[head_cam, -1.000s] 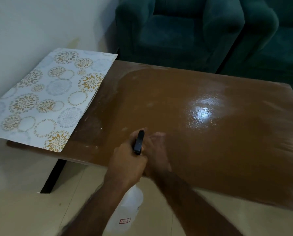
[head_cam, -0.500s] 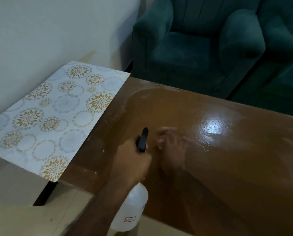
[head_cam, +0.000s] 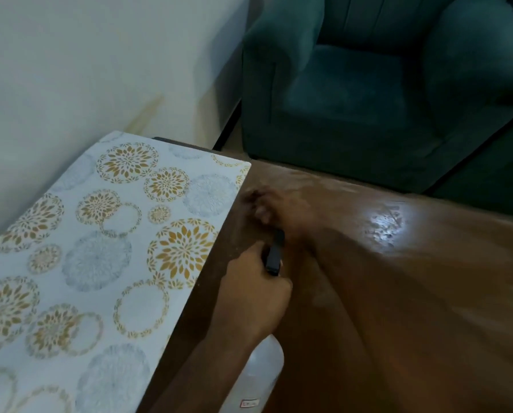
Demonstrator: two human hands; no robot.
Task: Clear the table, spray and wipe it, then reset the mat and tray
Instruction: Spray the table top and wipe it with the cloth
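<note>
My left hand (head_cam: pixel 255 302) grips the neck of a clear spray bottle (head_cam: pixel 259 380) with a black nozzle (head_cam: pixel 274 254), held above the near part of the brown wooden table (head_cam: pixel 413 293). My right hand (head_cam: pixel 276 210) is blurred with motion on the tabletop just past the nozzle, near the edge of the mat; whether it holds a cloth cannot be seen. A white mat (head_cam: pixel 100 257) printed with gold and grey circles lies over the table's left end and overhangs it. The tabletop shines wet under a light reflection (head_cam: pixel 383 225).
A dark teal armchair (head_cam: pixel 368 99) stands right behind the table's far edge. A pale wall (head_cam: pixel 85 61) runs along the left, close to the mat. A second teal seat (head_cam: pixel 502 180) sits at the far right.
My right hand has swept left across the tabletop toward the mat's edge. The view has shifted left and closer to the mat. My left hand keeps hold of the bottle.
</note>
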